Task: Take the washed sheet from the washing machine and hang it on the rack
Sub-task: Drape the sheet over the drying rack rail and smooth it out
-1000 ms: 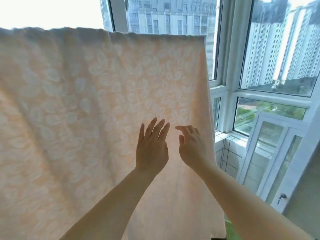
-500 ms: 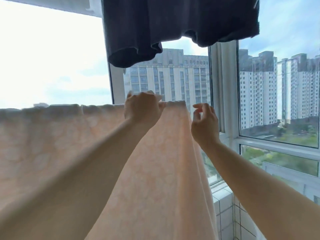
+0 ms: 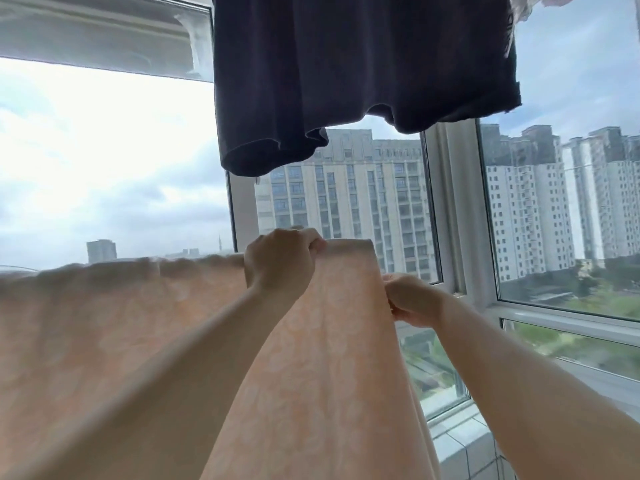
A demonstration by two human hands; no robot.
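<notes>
The peach patterned sheet hangs draped, its top fold running level across the view; the rack beneath it is hidden. The left hand grips the top fold near its right end, fingers curled over it. The right hand pinches the sheet's right side edge just below. A dark garment hangs overhead, apart from the sheet. Behind stands the window frame, with tower blocks beyond. No legible writing.
</notes>
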